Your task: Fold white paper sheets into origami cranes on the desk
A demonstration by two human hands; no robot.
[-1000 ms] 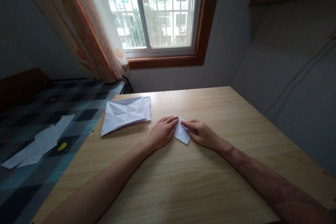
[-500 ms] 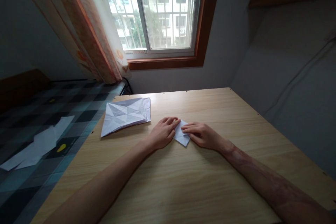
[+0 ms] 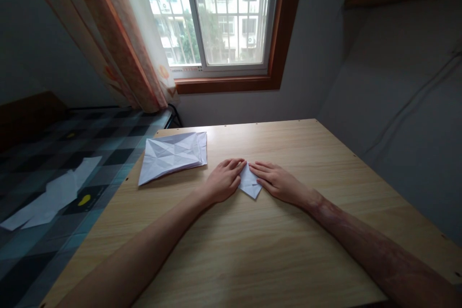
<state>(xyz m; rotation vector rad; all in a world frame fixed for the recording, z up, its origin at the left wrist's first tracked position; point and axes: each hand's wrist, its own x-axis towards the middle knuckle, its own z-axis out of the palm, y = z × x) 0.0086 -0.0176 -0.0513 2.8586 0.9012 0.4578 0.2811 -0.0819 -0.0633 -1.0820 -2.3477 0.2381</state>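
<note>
A small folded piece of white paper (image 3: 250, 184) lies on the wooden table (image 3: 252, 250), pointed toward me. My left hand (image 3: 224, 180) rests flat on its left edge with fingers stretched out. My right hand (image 3: 276, 182) lies flat on its right edge, fingers extended and pressing down. Both hands cover the sides of the paper, so only its middle and lower tip show.
A stack of creased white paper sheets (image 3: 174, 155) lies at the table's far left. Left of the table is a bed with a checkered cover (image 3: 54, 154) and loose paper scraps (image 3: 50, 197). A window (image 3: 216, 14) and curtain (image 3: 119, 33) stand behind.
My right hand's fingers slid across the folded paper and back toward its right edge. My left hand stayed on the left edge. The paper stayed in place.
</note>
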